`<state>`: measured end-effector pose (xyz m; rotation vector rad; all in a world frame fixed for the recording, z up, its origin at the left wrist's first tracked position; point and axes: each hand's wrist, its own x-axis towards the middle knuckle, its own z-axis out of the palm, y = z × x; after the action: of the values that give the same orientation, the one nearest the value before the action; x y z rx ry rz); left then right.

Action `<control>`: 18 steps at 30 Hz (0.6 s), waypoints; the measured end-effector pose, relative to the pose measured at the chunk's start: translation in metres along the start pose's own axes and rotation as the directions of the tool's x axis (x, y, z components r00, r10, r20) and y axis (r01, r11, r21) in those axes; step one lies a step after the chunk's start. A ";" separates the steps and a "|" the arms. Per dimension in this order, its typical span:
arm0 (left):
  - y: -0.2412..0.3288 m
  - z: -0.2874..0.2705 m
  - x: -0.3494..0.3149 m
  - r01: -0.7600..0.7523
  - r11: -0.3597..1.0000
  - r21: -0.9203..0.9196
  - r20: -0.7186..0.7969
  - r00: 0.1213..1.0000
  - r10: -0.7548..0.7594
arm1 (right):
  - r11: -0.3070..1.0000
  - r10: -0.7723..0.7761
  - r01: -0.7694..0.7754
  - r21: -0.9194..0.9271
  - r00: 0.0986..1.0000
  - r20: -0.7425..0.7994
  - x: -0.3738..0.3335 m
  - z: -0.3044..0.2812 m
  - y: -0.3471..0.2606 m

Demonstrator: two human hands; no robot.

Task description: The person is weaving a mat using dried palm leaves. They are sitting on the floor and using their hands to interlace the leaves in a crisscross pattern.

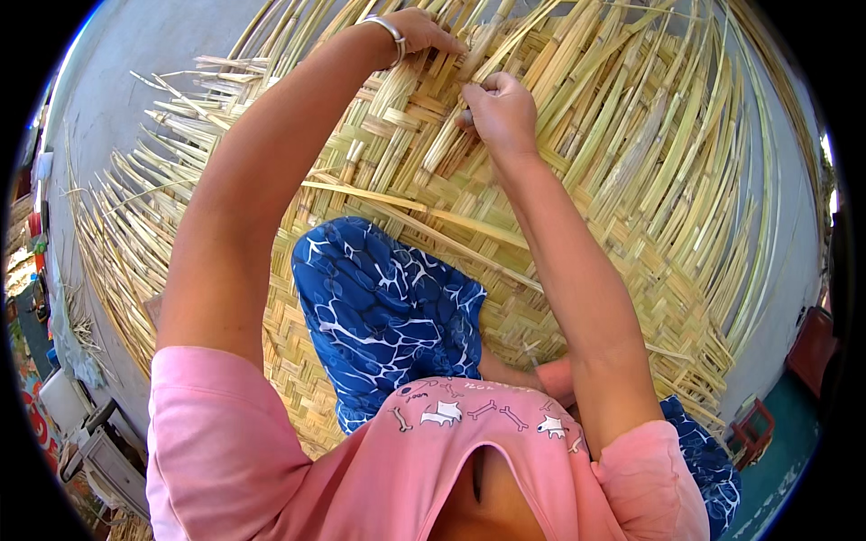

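Observation:
A broad mat of pale yellow-green split cane lies under and in front of me, its middle woven flat in a crossing pattern. Long unwoven strips fan out from its far and right parts. My left hand, with a silver bangle at the wrist, reaches over the far part of the weave. Its forefinger stretches out against the strips, and its other fingers are partly hidden. Close beside it on the right, my right hand is closed, fingers curled around a cane strip at the weave. The fingertips are partly hidden.
I sit on the mat, a bent knee in blue patterned trousers resting over it. Loose strips cross the weave beyond that knee. Around the mat is grey floor. A dark red chair stands at the right rim, a grey machine-like object at lower left.

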<state>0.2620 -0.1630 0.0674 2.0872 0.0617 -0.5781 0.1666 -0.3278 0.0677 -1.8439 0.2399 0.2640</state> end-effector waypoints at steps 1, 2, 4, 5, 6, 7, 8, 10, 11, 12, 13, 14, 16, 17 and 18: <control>-0.002 0.002 -0.006 -0.021 0.989 -0.149 0.010 1.000 0.023 | 1.000 0.018 -0.017 -0.023 1.000 0.005 0.005 0.001 0.002; -0.004 0.003 -0.011 -0.040 0.955 -0.294 0.016 0.999 0.047 | 0.998 0.035 -0.035 -0.047 0.999 0.010 0.007 0.002 0.005; -0.003 -0.004 -0.016 -0.002 0.925 -0.379 0.201 0.976 0.085 | 0.952 -0.087 0.090 -0.294 0.996 0.021 0.008 0.008 0.008; -0.004 -0.003 -0.021 -0.005 0.899 -0.438 0.229 0.966 0.117 | 0.899 -0.147 0.151 -0.410 0.988 0.042 0.008 0.011 0.010; -0.005 -0.002 -0.026 -0.006 0.869 -0.495 0.254 0.955 0.152 | 0.867 -0.199 0.199 -0.457 0.979 0.050 0.007 0.013 0.013; -0.007 -0.001 -0.031 -0.016 0.835 -0.550 0.243 0.953 0.179 | 0.829 -0.252 0.248 -0.502 0.966 0.063 0.005 0.014 0.014; -0.014 0.000 -0.030 -0.045 0.794 -0.606 0.183 0.964 0.194 | 0.785 -0.303 0.295 -0.545 0.950 0.078 0.003 0.015 0.015; -0.028 0.002 -0.030 -0.108 0.702 -0.704 0.065 0.974 0.215 | 0.762 -0.311 0.327 -0.559 0.942 0.127 0.004 0.014 0.014; -0.031 0.000 -0.034 -0.072 0.690 -0.720 0.047 0.987 0.152 | 0.751 -0.313 0.340 -0.567 0.938 0.148 0.005 0.013 0.014; -0.032 0.004 -0.034 -0.107 0.690 -0.716 -0.041 0.993 0.111 | 0.765 -0.303 0.320 -0.558 0.944 0.127 0.004 0.013 0.014; -0.034 0.010 -0.036 -0.140 0.693 -0.707 -0.131 0.989 0.066 | 0.781 -0.293 0.303 -0.546 0.950 0.109 0.003 0.014 0.013; -0.035 0.013 -0.039 -0.172 0.698 -0.695 -0.220 0.975 0.021 | 0.796 -0.283 0.287 -0.533 0.955 0.091 0.002 0.015 0.012; -0.040 0.014 -0.043 -0.188 0.724 -0.664 -0.289 0.957 -0.017 | 0.825 -0.236 0.234 -0.514 0.970 0.063 0.001 0.015 0.009; -0.044 0.014 -0.044 -0.184 0.766 -0.616 -0.337 0.940 -0.045 | 0.839 -0.213 0.209 -0.503 0.976 0.050 0.000 0.016 0.008; -0.049 0.015 -0.045 -0.175 0.806 -0.566 -0.385 0.920 -0.071 | 0.828 -0.236 0.225 -0.514 0.971 0.045 0.000 0.017 0.008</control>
<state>0.2034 -0.1398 0.0408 1.5433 0.3683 -0.0662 0.1637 -0.3134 0.0557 -2.3892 -0.0553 0.1459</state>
